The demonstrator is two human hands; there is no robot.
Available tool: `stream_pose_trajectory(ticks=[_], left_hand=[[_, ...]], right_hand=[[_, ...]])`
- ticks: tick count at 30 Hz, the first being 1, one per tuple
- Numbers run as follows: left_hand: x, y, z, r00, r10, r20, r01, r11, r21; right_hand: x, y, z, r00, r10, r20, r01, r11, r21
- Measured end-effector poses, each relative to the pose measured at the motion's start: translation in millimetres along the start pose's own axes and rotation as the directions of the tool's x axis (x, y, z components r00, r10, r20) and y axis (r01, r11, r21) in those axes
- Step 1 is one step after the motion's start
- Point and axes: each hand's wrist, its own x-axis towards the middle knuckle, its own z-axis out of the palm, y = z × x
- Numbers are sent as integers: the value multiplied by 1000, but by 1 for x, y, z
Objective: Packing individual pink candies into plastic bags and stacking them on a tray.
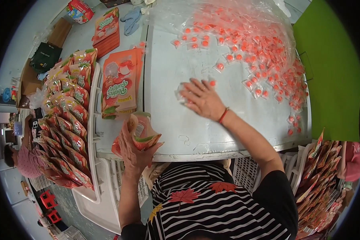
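Observation:
My left hand (133, 145) grips a red and green candy pouch (143, 129) at the table's near edge. The pouch stands upright with its mouth gaping upward. My right hand (204, 99), a red cord at its wrist, lies palm down over the white table (176, 132) with its fingers stretched out. Clear wrappers show at its fingertips and one wrapped red candy (212, 83) beside it; what lies under the palm is hidden. Just beyond my left hand rests a stack of flat, unfilled-looking pouches (119, 82).
A large heap of wrapped red candies (264, 56) spreads over the far right, partly under clear plastic film (228, 12). At the left a white crate (95, 120) holds rows of filled pouches (66, 132). More pouches (322, 180) fill a crate at the lower right. A green panel (328, 68) borders the table.

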Motion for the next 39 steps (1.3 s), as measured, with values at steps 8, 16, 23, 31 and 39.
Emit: stream_pose_trajectory(ticks=[8,16,23,31,39], left_hand=[[-12,-19,-14,994,-64,-89,60,997,-46],[-12,-15,-8,994,-72,-76,75,996,37],[-13,-22,-16,984,-171,-55,169,985,-46],[-18,-30,-23,986,-152,-63,150,988,-33],[1,-19,-5,996,-70,-56,67,996,-57]], right_hand=[[-5,2,-54,820,548,-164,-352,710,610],[-16,-35,-13,903,362,-233,-326,929,176],[23,-91,33,942,272,-199,-277,961,2],[-41,31,-58,785,421,-454,-533,832,-151],[-104,96,-60,812,471,-346,-532,841,-104]])
